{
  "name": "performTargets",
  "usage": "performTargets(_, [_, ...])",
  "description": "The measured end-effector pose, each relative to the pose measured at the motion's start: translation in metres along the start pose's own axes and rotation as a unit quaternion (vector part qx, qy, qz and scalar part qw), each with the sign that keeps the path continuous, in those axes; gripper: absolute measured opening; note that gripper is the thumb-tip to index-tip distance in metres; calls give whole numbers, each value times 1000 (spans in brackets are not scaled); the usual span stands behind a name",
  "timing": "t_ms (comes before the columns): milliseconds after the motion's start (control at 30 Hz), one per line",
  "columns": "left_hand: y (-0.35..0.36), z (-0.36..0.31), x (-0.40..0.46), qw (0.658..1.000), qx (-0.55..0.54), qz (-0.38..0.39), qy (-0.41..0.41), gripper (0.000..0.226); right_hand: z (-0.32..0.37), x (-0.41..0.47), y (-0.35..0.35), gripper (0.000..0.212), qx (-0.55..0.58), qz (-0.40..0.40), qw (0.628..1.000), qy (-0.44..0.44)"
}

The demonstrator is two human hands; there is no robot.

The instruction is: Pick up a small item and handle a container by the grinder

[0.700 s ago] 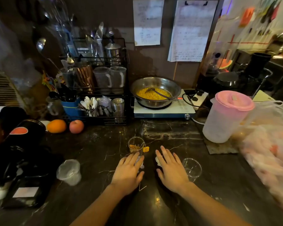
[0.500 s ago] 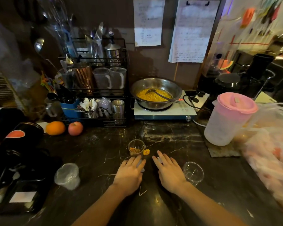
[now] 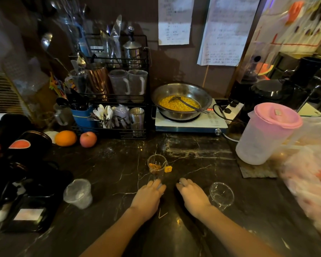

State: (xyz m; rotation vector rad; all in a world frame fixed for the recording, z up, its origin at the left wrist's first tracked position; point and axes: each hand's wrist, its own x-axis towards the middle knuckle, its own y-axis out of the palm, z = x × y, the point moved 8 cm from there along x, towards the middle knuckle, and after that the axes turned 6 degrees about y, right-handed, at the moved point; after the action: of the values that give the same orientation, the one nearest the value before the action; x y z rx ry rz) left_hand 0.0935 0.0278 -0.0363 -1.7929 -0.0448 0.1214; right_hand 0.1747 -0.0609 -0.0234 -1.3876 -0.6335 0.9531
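Glass cup [image 3: 157, 165] with a tea bag stands just past the left hand [image 3: 147, 196] and right hand [image 3: 193, 196], both flat and holding nothing, so a hand likely must reach forward and grip it.

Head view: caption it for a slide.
Both hands rest on the dark counter near a small glass with a teabag.
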Motion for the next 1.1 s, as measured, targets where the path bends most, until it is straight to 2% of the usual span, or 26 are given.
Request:
performTargets(233, [-17, 5, -16, 998, -32, -56, -15, 46, 21, 1, -15, 48, 50, -37, 997, -36])
performTargets(500, [-56, 34, -69, 985, -45, -140, -89, 32, 70, 12, -29, 41, 112, -94, 984, -103])
performTargets(667, [-82, 62, -115, 966, -19, -208, -153, 31, 118, 22, -41, 29, 151, -117, 969, -158])
performTargets(800, [-114, 81, -147, 949, 4, -266, -169, 23, 155, 34, -54, 27, 183, -125, 955, -196])
performTargets(967, [-131, 129, -185, 909, -75, -347, -219, 21, 195, 50, -76, 26, 230, -147, 933, -236])
performTargets(1100, [-132, 150, -197, 897, -107, -355, -240, 29, 215, 59, -84, 26, 254, -152, 924, -243])
